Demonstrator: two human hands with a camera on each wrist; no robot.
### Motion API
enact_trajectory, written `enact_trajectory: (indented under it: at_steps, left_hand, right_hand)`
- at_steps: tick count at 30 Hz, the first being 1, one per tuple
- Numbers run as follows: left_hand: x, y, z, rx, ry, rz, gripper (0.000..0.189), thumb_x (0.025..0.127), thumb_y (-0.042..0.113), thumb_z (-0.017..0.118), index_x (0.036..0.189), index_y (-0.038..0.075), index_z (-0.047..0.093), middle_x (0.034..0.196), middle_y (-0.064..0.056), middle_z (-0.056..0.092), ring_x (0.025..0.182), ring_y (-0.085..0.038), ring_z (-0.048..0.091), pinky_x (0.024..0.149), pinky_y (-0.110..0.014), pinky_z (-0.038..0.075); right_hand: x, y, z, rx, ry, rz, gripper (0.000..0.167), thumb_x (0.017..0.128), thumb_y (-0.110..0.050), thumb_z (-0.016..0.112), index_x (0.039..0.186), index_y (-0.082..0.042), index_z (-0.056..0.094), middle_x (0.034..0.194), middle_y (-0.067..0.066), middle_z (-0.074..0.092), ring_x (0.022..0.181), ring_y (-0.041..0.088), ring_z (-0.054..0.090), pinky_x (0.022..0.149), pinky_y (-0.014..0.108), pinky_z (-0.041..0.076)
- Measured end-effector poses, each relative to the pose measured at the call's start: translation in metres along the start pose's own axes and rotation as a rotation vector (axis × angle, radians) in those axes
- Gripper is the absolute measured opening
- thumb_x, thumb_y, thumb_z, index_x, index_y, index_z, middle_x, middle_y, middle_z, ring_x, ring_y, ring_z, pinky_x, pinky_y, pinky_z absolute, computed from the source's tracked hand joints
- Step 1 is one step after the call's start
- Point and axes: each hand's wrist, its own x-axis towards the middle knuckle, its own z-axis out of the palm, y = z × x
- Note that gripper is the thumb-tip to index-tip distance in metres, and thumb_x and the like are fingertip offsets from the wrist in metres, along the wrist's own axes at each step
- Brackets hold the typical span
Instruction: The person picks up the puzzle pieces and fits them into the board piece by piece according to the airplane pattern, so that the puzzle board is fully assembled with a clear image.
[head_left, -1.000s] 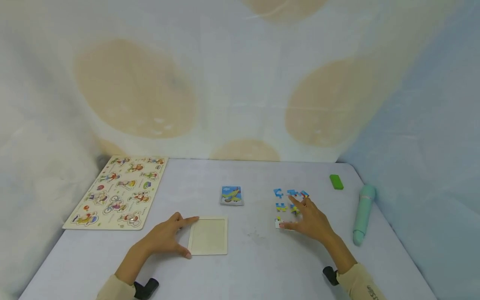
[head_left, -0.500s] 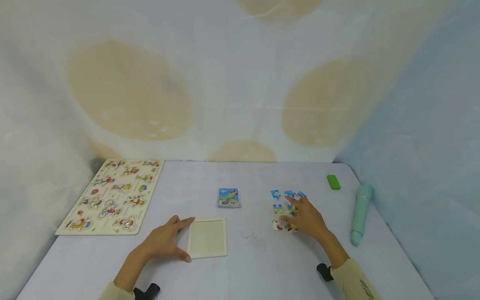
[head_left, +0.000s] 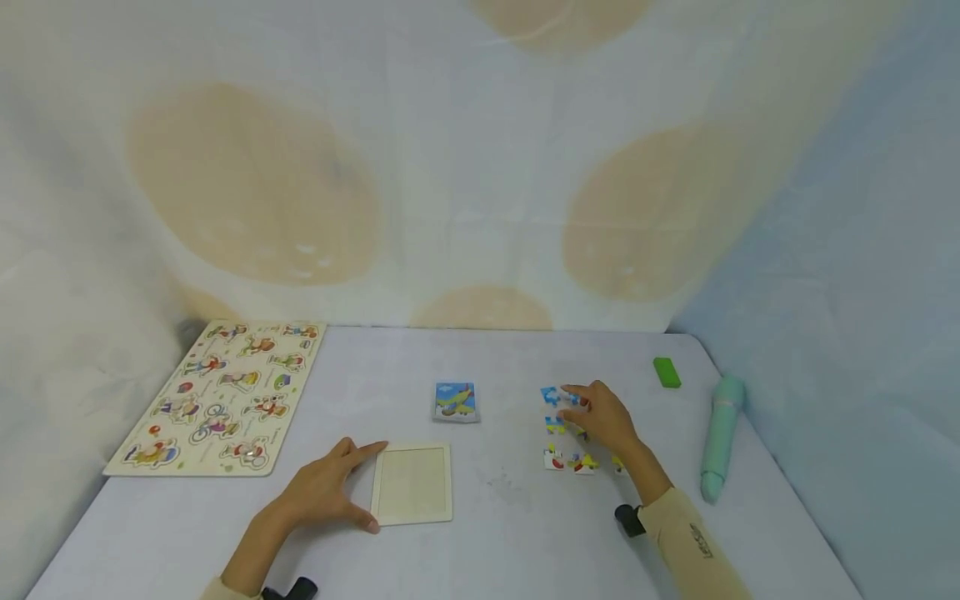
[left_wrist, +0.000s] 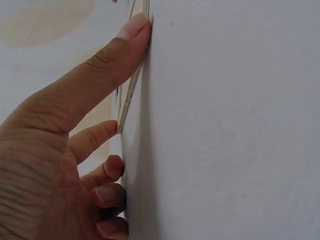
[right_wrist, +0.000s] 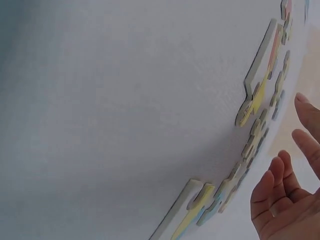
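Observation:
At the left edge of a pale square wooden puzzle tray (head_left: 412, 485), my left hand (head_left: 321, 492) holds two corners, index finger at the far one and thumb at the near one. In the left wrist view, that hand's thumb (left_wrist: 112, 57) lies against the thin tray edge (left_wrist: 131, 90); the other fingers curl beside it. My right hand (head_left: 606, 418) hovers over the small jigsaw pieces (head_left: 582, 464), thumb and index finger apart with nothing between them. The right wrist view has the right hand (right_wrist: 292, 202) above flat pieces (right_wrist: 260, 75) with yellow and red print; it hides some in the head view.
Behind the tray lies a small square with an airplane picture (head_left: 455, 402). A large board of printed figures (head_left: 225, 400) occupies the back left. A green block (head_left: 666, 372) and a mint-green cylinder (head_left: 722, 437) lie along the right side of the white table (head_left: 510, 550).
My right hand has shifted back and slightly left over the jigsaw pieces, uncovering the front row. My left hand keeps its place at the tray.

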Motion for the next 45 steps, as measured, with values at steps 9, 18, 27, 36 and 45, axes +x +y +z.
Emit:
enact_trajectory:
  at_steps: [9,18,27,36,45]
  left_hand:
    - [-0.002,0.0,0.001,0.014,0.018,-0.005,0.113,0.046,0.069,0.086,0.146,0.027,0.051,0.092,0.002,0.038,0.067,-0.012,0.037,0.055,-0.024,0.031]
    - [-0.003,0.0,0.003,-0.008,0.032,0.012,0.113,0.047,0.07,0.086,0.145,0.026,0.052,0.09,0.002,0.037,0.066,-0.011,0.036,0.055,-0.023,0.03]
    - [-0.001,0.001,0.006,0.0,0.026,-0.018,0.112,0.045,0.069,0.086,0.144,0.031,0.052,0.091,0.003,0.036,0.067,-0.01,0.036,0.056,-0.023,0.031]
    - [0.002,0.006,0.004,-0.01,0.007,-0.049,0.112,0.043,0.066,0.089,0.144,0.034,0.052,0.091,0.001,0.037,0.067,-0.014,0.038,0.056,-0.026,0.031]
    - [0.009,0.017,0.003,-0.001,-0.01,-0.116,0.111,0.043,0.059,0.092,0.144,0.036,0.052,0.092,-0.003,0.039,0.067,-0.018,0.041,0.056,-0.032,0.033]
  right_hand:
    - [0.009,-0.005,0.005,-0.022,-0.011,-0.001,0.047,0.089,-0.026,0.074,0.133,-0.012,0.064,0.089,0.007,0.048,0.078,0.02,0.043,0.065,0.03,0.035]
    - [0.013,-0.004,0.005,-0.026,-0.036,-0.022,0.047,0.09,-0.024,0.073,0.133,-0.01,0.064,0.092,0.01,0.05,0.077,0.02,0.043,0.064,0.031,0.035]
    - [0.02,0.001,0.01,-0.011,-0.067,0.002,0.048,0.09,-0.024,0.073,0.136,-0.011,0.062,0.089,0.009,0.044,0.077,0.02,0.039,0.064,0.032,0.031]
    - [0.023,0.005,0.014,-0.01,-0.079,0.025,0.047,0.091,-0.027,0.072,0.135,-0.011,0.062,0.089,0.008,0.041,0.078,0.02,0.039,0.064,0.031,0.032]
    - [0.024,0.005,0.013,0.008,-0.07,0.023,0.038,0.091,-0.028,0.072,0.126,-0.013,0.067,0.095,0.01,0.046,0.081,0.022,0.044,0.067,0.032,0.036]
